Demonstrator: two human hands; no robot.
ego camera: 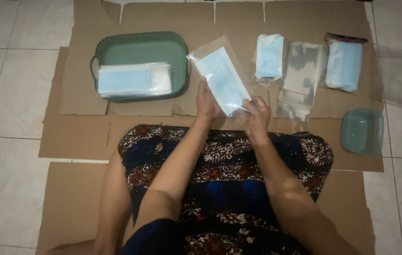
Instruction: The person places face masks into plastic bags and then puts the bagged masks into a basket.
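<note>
One green tray (116,47), one lidded tub (362,131)

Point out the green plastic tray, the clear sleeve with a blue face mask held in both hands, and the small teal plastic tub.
Green plastic tray (139,47), head view, bare floor.
Clear sleeve with blue face mask (221,78), head view, mask's middle.
Small teal plastic tub (362,131), head view, centre.

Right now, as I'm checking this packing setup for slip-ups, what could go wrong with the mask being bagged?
1. The left hand and right hand pinch only the lower end of the clear sleeve holding the blue mask; it may slide out or crease.
2. The loose empty sleeves lie spread out beside the right hand and could be brushed and scattered.
3. The bagged masks overhang the green tray and might slip off.
</note>
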